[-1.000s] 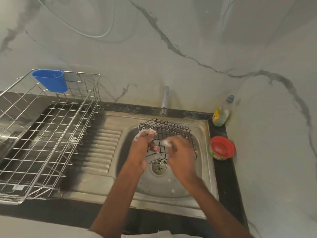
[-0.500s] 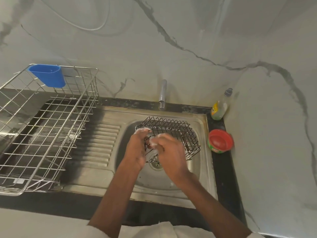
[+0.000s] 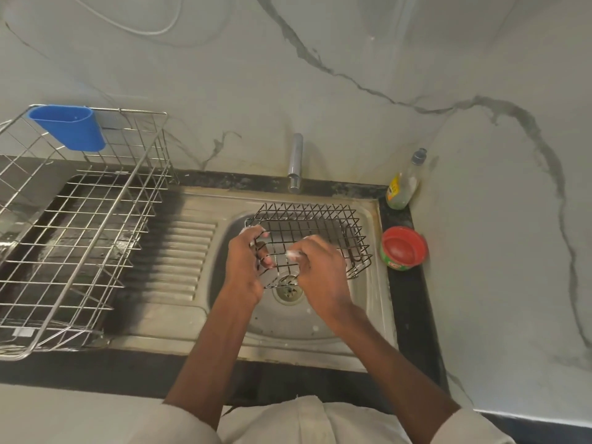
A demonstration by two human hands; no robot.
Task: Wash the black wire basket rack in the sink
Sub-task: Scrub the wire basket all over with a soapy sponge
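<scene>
The black wire basket rack (image 3: 315,233) is tipped over the steel sink (image 3: 368,302). Left hand (image 3: 245,262) fingers curl around its corner wires; right hand (image 3: 320,270) pinches something white and soapy. It looks light, stiff and slippery, so hold the thick rim wires.

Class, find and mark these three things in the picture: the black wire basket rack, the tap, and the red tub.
black wire basket rack (image 3: 320,219): head view, on its far upper wires.
tap (image 3: 295,163): head view, on its metal spout.
red tub (image 3: 404,246): head view, on its red lid.
</scene>
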